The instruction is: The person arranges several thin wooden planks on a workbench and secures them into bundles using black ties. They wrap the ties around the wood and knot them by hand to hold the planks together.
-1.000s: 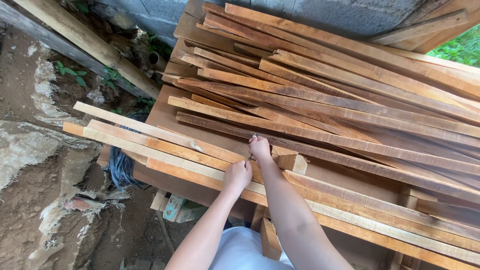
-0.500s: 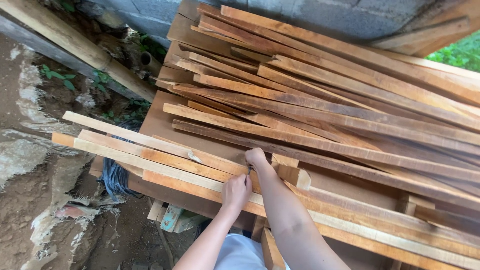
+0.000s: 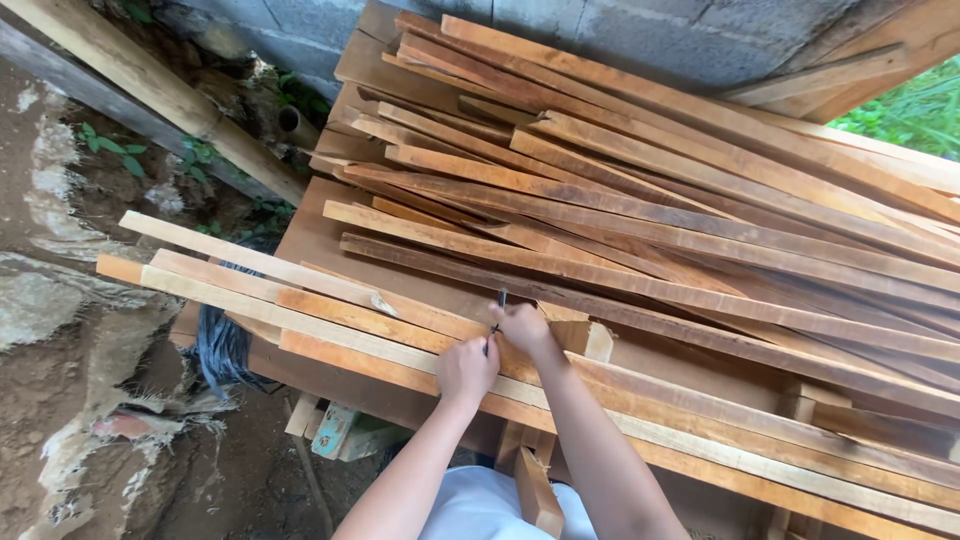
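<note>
My left hand (image 3: 467, 368) rests as a loose fist on a long pale plank (image 3: 300, 300) at the front of the stack. Right beside it, touching it, my right hand (image 3: 525, 327) pinches a thin dark pencil-like stick (image 3: 500, 303) whose tip points up over the plank. Both forearms reach in from the bottom of the view. The planks under my hands lie side by side and jut out to the left over the ground.
A big heap of rough reddish boards (image 3: 650, 200) fills the middle and right, piled on a wooden platform (image 3: 310, 235). Behind is a grey block wall (image 3: 620, 40). A thick pole (image 3: 150, 90) leans at top left. Dirt ground (image 3: 80, 420) and a black bundle (image 3: 222, 345) lie at left.
My hands stay at the same spot on the front planks, now closer together. The thin dark stick in my right hand now shows above the fingers. The view has shifted slightly.
</note>
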